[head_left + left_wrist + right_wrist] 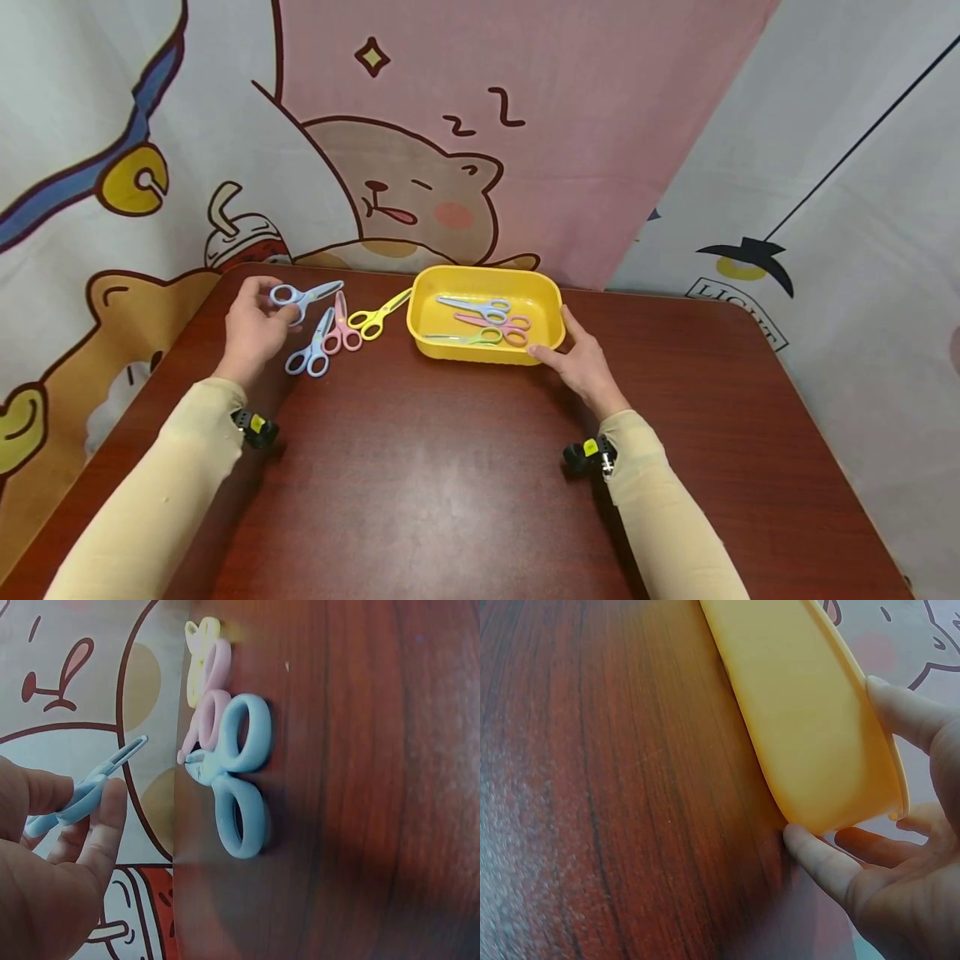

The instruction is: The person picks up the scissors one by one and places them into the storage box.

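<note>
left hand [251, 329] fingers pinching, right hand [581, 362] spread

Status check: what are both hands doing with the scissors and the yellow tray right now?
Left hand pinches blue scissors. Right hand steadies yellow tray corner. Three scissors in tray, three loose on table. Nothing blocking.

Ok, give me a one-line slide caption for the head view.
Left hand lifts blue plastic scissors while right hand steadies a yellow plastic tray holding three pairs.
</note>
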Demonstrator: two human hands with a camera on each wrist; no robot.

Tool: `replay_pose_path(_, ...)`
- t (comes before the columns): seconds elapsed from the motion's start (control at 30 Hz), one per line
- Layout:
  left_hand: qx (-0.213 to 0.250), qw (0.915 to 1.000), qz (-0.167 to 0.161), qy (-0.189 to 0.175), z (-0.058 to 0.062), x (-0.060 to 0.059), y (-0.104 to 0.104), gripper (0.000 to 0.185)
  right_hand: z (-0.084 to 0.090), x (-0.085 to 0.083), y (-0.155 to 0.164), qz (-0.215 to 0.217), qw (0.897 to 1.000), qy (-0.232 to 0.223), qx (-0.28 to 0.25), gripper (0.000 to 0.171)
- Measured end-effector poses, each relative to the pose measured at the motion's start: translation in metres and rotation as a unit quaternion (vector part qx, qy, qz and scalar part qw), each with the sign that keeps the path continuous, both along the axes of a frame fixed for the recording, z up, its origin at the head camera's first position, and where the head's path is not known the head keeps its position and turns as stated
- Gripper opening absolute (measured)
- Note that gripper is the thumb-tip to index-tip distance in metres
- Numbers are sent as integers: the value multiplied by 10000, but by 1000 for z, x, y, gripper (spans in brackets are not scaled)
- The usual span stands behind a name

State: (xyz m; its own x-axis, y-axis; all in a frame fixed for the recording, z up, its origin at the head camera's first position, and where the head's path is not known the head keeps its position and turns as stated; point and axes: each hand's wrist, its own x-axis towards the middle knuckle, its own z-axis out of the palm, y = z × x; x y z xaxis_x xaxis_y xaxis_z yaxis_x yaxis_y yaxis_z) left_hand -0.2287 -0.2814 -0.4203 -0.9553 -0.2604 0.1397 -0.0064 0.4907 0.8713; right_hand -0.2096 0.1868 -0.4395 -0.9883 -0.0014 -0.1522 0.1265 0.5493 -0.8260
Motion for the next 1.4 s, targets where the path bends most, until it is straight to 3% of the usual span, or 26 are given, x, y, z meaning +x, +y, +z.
replay_pose_path(1.1, -144, 9973, -556, 447, 26, 6, 37, 40, -1, 0, 0, 0, 9999, -16, -113, 103)
replay_pose_path(1.4, 238, 9936, -923, 603, 31, 8, 48, 42, -1, 1, -1, -55, 9998, 9, -168, 102)
